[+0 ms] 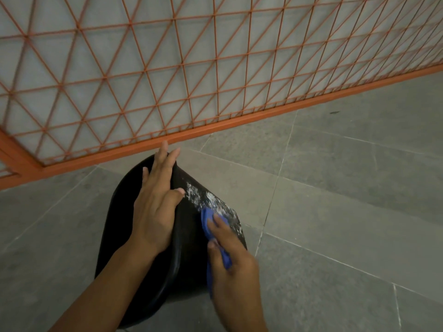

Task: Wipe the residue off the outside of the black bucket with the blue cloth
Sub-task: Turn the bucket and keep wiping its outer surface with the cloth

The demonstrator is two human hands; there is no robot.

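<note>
Right hand (231, 257) presses a blue cloth (209, 220) to a black bucket (189, 226).
Its fingers grip the cloth beside white residue (208, 197); the left hand (155, 202) lies flat, fingers straight, on the bucket, which rests on the grey tiled floor (335, 212) near an orange fence (191, 68).

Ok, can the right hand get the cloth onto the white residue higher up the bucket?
Probably yes. The right hand holds the cloth at the lower edge of the residue, and nothing covers that patch; the left hand rests beside it.
</note>
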